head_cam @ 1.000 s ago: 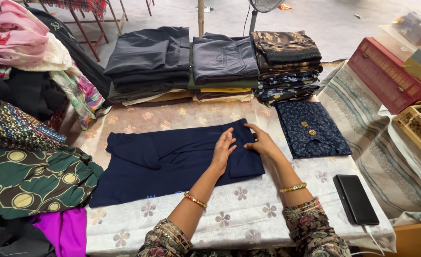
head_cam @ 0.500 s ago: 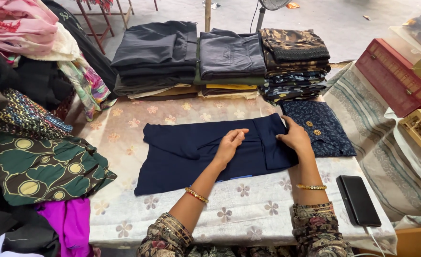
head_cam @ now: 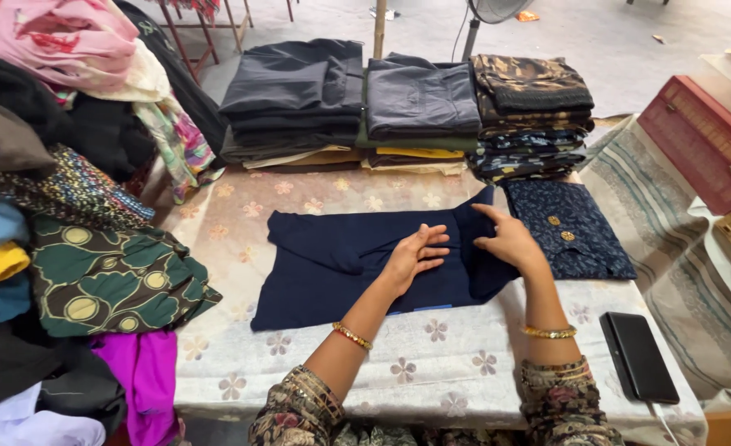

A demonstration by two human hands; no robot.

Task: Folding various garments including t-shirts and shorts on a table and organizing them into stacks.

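I see the navy blue garment point(head_cam: 341, 264) lying partly folded in the middle of the floral tablecloth point(head_cam: 316, 363), its right end turned over toward the centre. My left hand point(head_cam: 411, 256) rests palm down on the garment with the fingers spread flat, gripping nothing. My right hand point(head_cam: 510, 239) lies on the folded right edge, fingers open and pointing left, pressing the cloth rather than clasping it; the two hands are near each other but apart. Just beside the garment on the right lies a folded dark blue printed piece with gold buttons point(head_cam: 568, 227), touching or nearly touching the navy edge. Along the far side of the table stand three stacks of folded clothes: dark grey point(head_cam: 295, 91), slate grey over yellow point(head_cam: 419, 103), and patterned brown and blue point(head_cam: 531, 111). A black phone point(head_cam: 638, 355) lies near the table's right front corner. A heap of loose clothes point(head_cam: 68, 223) covers the left side, with a green circle-print piece on top.
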